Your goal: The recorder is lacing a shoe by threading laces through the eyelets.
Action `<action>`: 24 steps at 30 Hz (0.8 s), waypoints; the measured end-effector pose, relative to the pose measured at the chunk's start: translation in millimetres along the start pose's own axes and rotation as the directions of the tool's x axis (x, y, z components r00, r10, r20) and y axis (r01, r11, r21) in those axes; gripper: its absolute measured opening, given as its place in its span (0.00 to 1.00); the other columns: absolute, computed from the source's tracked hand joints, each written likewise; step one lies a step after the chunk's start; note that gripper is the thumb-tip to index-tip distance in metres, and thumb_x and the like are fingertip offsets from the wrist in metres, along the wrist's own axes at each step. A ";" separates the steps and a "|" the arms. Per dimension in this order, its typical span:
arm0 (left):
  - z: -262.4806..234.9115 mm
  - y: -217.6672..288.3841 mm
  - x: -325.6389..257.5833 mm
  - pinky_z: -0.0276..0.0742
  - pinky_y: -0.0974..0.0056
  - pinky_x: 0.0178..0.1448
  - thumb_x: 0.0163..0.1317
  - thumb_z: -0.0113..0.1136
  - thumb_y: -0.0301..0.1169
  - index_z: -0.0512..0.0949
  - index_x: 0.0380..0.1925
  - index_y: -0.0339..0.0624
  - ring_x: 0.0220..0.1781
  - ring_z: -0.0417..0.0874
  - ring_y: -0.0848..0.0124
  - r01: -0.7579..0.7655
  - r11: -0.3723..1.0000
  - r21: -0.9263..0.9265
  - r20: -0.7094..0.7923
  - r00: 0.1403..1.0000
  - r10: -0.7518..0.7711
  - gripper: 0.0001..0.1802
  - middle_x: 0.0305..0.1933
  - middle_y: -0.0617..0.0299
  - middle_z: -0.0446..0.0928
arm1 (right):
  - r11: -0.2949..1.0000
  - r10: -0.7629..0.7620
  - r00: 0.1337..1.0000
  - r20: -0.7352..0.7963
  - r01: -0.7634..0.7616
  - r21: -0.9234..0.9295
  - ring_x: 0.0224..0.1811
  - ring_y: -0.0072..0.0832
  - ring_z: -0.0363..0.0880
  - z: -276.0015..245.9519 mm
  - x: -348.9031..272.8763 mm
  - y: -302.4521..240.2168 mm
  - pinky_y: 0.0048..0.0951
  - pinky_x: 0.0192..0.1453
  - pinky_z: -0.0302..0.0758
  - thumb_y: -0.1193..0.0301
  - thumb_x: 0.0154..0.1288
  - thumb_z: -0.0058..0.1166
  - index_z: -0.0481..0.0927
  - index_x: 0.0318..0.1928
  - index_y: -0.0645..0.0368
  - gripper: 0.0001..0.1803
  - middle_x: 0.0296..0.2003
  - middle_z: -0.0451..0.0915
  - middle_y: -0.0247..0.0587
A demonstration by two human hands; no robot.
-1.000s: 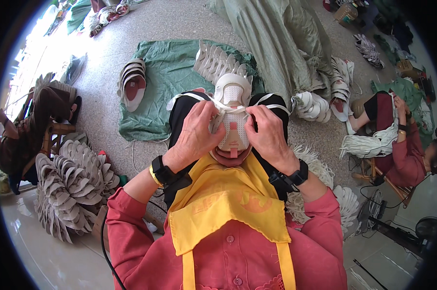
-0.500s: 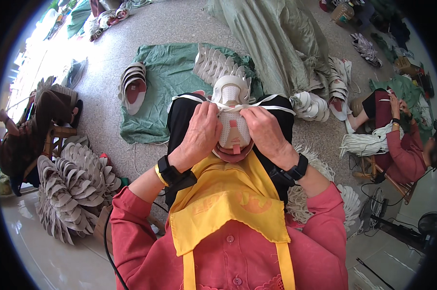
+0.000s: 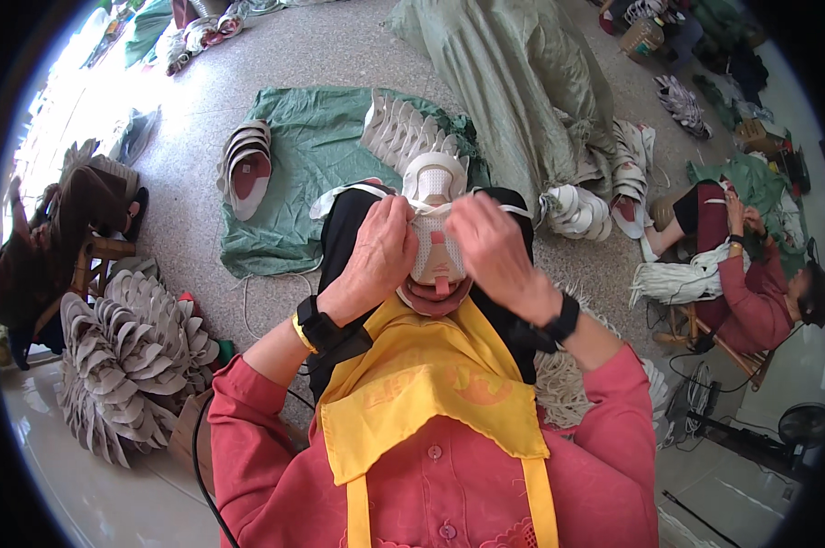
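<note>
Clock centred on the white-and-pink shoe [image 3: 435,239], set between the knees: heap of grey pieces [image 3: 134,365] at 8 o'clock; left hand [image 3: 382,253] at 9, fingertips pinched narrow on white lace [image 3: 433,209]. Right hand [image 3: 496,253] at 3, blurred, grip cannot be told; white stack [image 3: 577,213] beyond it.

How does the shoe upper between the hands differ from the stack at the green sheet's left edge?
The shoe upper is a single piece; the stack nests several. A white lace crosses the upper; none is visible on the stack. Both show pale outsides with pink parts.
</note>
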State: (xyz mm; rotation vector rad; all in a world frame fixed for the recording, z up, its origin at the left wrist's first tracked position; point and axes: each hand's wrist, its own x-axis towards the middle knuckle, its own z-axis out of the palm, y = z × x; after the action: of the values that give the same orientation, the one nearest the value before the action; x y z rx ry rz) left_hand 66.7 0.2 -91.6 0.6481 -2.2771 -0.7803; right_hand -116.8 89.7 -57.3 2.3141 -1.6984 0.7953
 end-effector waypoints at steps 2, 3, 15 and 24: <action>-1.1 -2.8 -3.0 0.74 0.49 0.49 0.60 0.55 0.18 0.69 0.42 0.34 0.44 0.76 0.45 0.011 1.000 -0.015 -0.014 1.000 -0.011 0.10 0.38 0.46 0.72 | 0.968 0.013 0.999 -0.039 -0.003 0.251 0.40 0.42 0.81 -11.0 0.0 -31.4 0.39 0.40 0.80 0.79 0.59 0.58 0.75 0.35 0.62 0.05 0.38 0.75 0.44; -2.1 -2.6 -3.5 0.75 0.49 0.49 0.60 0.55 0.18 0.69 0.42 0.34 0.44 0.77 0.45 0.019 1.000 -0.025 -0.012 1.000 -0.019 0.10 0.38 0.46 0.72 | 0.926 0.137 0.982 0.127 -0.173 0.336 0.38 0.47 0.82 -14.1 -3.1 -35.8 0.42 0.41 0.80 0.79 0.64 0.58 0.74 0.39 0.64 0.06 0.40 0.76 0.46; -3.3 -6.9 5.6 0.76 0.55 0.38 0.61 0.56 0.17 0.71 0.40 0.34 0.33 0.79 0.52 0.055 0.989 -0.139 -0.032 0.998 -0.060 0.09 0.34 0.50 0.75 | 0.954 0.209 0.966 0.153 -0.235 0.185 0.35 0.50 0.83 33.9 19.3 -7.3 0.45 0.38 0.80 0.74 0.66 0.59 0.78 0.35 0.65 0.06 0.35 0.78 0.51; -4.9 -1.5 0.2 0.73 0.53 0.36 0.61 0.57 0.18 0.69 0.37 0.36 0.32 0.77 0.52 0.125 0.979 -0.163 -0.050 0.990 -0.135 0.08 0.32 0.51 0.72 | 0.434 0.480 0.752 0.451 -0.651 0.623 0.30 0.09 0.71 -98.7 2.2 6.7 0.18 0.32 0.66 0.76 0.71 0.60 0.82 0.34 0.62 0.05 0.27 0.77 0.25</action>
State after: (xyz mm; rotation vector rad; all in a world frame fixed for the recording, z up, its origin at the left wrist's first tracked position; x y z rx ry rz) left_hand 70.4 -2.7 -89.4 0.7406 -2.1078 -0.9812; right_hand -154.0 127.9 26.0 2.2498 -2.7525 1.7495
